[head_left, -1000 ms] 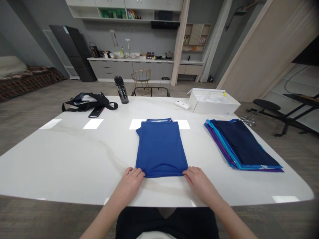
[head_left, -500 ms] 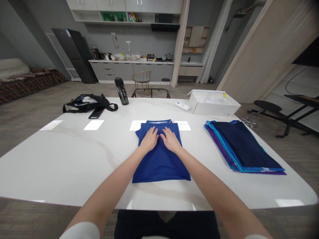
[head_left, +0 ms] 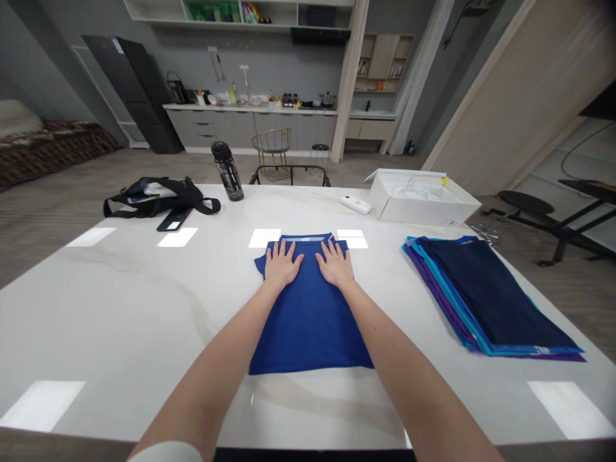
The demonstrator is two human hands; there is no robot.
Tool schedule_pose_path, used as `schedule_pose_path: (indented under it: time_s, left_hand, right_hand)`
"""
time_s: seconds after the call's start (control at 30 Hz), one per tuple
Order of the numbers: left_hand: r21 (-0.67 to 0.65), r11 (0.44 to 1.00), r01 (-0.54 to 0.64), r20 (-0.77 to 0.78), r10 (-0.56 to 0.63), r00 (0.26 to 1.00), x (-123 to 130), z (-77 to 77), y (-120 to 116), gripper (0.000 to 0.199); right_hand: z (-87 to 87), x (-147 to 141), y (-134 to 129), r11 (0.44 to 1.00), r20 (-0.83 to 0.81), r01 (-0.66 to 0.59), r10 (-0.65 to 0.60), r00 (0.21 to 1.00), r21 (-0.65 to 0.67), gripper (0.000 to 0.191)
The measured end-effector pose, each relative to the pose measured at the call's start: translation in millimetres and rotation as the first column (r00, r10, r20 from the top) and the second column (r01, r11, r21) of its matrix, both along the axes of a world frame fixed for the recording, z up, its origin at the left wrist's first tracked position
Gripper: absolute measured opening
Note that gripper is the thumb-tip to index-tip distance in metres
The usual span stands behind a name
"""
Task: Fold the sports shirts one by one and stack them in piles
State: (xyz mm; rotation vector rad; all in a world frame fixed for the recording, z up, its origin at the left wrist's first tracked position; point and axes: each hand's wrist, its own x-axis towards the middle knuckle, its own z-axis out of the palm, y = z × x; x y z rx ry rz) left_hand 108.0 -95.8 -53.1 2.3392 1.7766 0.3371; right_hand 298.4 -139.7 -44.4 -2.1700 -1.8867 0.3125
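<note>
A folded blue T-shirt point(head_left: 310, 321) lies flat on the white table in front of me, its collar at the far end. My left hand point(head_left: 282, 264) rests palm down near its upper left edge, fingers spread. On the upper right part lies my right hand point(head_left: 335, 264), also flat with fingers apart. Neither hand grips the cloth. A bit of sleeve sticks out beyond the left hand. To the right is a stack of folded clothes point(head_left: 500, 295), dark navy on top, with light blue and purple layers beneath.
On the glossy white table point(head_left: 120, 321) stand a black bottle point(head_left: 228, 172) and an open white box point(head_left: 423, 199). A black bag point(head_left: 161, 196), a phone point(head_left: 174, 219) and a small white device point(head_left: 355, 205) lie along the far side. Chairs stand beyond the table.
My hands have moved apart, the left one outward to the left and the right one slightly right, still flat on the T-shirt. The camera view has tilted down a little.
</note>
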Motion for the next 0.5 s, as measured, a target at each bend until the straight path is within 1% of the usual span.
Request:
schedule_pose_path:
  time_s: [0.2, 0.3, 0.33, 0.4, 0.47, 0.5]
  left_hand:
    - [-0.016, 0.996, -0.084, 0.018, 0.084, 0.996, -1, 1.6, 12, 0.074]
    - [-0.039, 0.995, -0.087, 0.032, 0.089, 0.996, -6, 2.9, 19, 0.071]
    - [-0.033, 0.996, -0.083, 0.045, 0.085, 0.995, -9, 3.5, 20, 0.068]
    - [0.018, 0.993, -0.113, 0.079, 0.112, 0.991, -13, 5.2, 21, 0.065]
    - [0.093, 0.968, -0.231, 0.116, 0.22, 0.969, -18, 7.0, 19, 0.064]
    - [0.125, 0.942, -0.311, 0.133, 0.295, 0.946, -19, 7.9, 17, 0.064]
  right_hand:
    - [2.3, 8, 9, 0.999, -0.029, -0.031, 0.03, 0.999, -0.015, 0.063]
    - [2.8, 15, 10, 1.0, -0.043, -0.001, 0.001, 0.999, -0.007, 0.061]
    - [2.7, 16, 10, 0.999, -0.049, 0.037, -0.036, 0.998, 0.012, 0.062]
    - [2.6, 20, 8, 0.982, -0.063, 0.173, -0.168, 0.984, 0.08, 0.065]
    - [3.0, 23, 6, 0.93, -0.077, 0.334, -0.325, 0.942, 0.152, 0.068]
    - [3.5, 24, 5, 0.905, -0.081, 0.389, -0.381, 0.921, 0.174, 0.067]
